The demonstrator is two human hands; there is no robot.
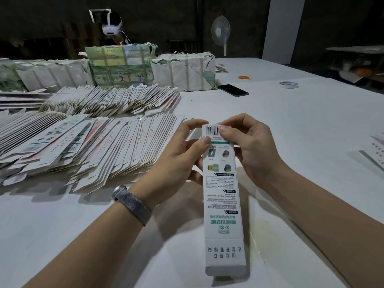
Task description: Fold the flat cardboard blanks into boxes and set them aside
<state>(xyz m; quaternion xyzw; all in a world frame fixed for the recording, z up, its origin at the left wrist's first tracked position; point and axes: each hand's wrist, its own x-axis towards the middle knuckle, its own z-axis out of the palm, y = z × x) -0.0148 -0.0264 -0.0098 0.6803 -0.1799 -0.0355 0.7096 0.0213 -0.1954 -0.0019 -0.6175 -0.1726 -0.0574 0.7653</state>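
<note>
Box long, white, held over bench; my left hand and right hand both pinching its far end. Flat blanks piled left.

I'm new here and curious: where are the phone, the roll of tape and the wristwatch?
Phone point(233, 90), head view: middle of its dark screen.
Roll of tape point(288, 84), head view: its near rim.
Wristwatch point(133, 205), head view: its mesh band.

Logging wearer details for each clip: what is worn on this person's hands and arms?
Both forearms are bare, with no sleeves in view, and both hands are gloveless. The left hand has a silver metal mesh watch band at its wrist. The right hand and its wrist carry nothing visible.
</note>
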